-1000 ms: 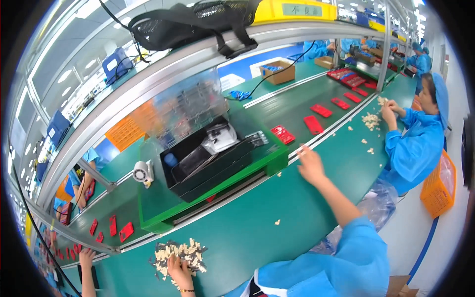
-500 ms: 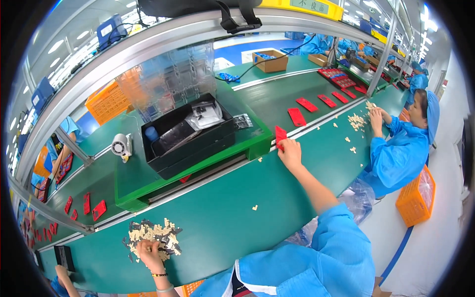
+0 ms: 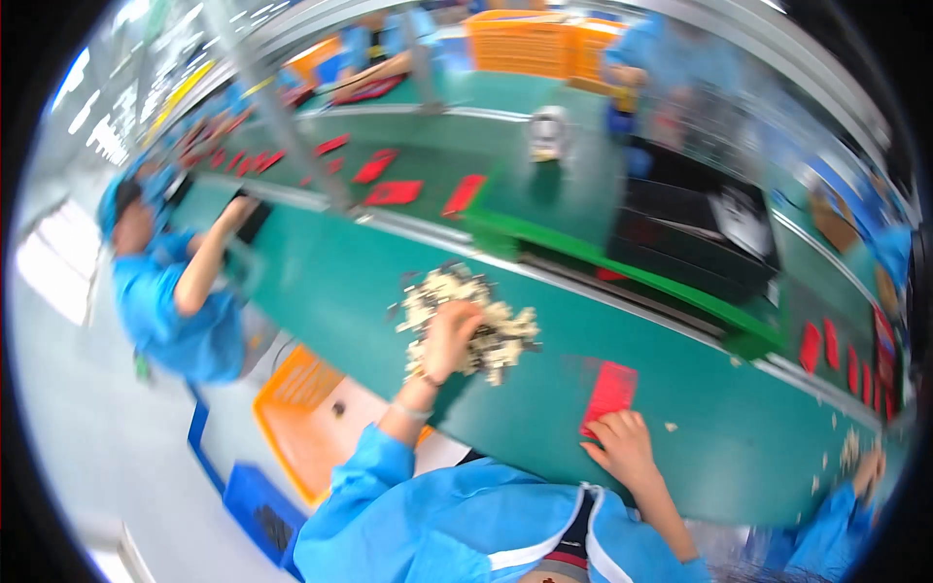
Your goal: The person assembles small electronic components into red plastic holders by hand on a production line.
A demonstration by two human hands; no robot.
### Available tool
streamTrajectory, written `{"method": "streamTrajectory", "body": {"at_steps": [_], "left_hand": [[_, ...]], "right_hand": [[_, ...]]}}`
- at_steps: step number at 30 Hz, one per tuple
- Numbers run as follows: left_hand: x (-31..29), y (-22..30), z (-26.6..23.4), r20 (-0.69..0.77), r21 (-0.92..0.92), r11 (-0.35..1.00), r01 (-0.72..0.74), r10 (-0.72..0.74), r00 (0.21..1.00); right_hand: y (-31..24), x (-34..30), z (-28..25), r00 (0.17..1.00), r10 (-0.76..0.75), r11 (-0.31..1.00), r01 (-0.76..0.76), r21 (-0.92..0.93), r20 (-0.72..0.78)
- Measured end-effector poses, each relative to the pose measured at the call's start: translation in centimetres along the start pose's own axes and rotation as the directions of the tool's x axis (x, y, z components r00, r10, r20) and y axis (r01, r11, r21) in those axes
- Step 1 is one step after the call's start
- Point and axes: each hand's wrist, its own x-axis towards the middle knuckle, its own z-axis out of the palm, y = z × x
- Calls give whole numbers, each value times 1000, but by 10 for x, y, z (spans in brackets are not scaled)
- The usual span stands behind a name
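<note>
My left hand reaches into a loose pile of small cream and dark pieces on the green bench. Its fingers are curled together among the pieces, and what they pinch is hidden. To the right, my right hand grips the near end of a flat red rectangular panel, held low over the bench or touching it; which of these I cannot tell. One small cream piece lies by itself just right of that hand. The picture is smeared by motion.
Beyond the bench, a conveyor carries red panels. A black bin and a small white fan stand on a green-edged platform. Co-workers in blue sit at left and right. An orange crate is below.
My view has swung left. My right hand has brought the red panel from the conveyor side back toward me, nearer the pile. My left hand stays at the pile.
</note>
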Motion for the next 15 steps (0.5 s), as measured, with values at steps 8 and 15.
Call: {"method": "streamTrajectory", "body": {"at_steps": [8, 15], "left_hand": [[5, 18, -12, -113, -437, 882, 176, -248, 962], [6, 101, 40, 403, -786, 400, 472, -249, 881]], "right_hand": [[14, 38, 2, 976, 92, 953, -30, 301, -195], [6, 95, -15, 873, 458, 588, -157, 793, -166]]}}
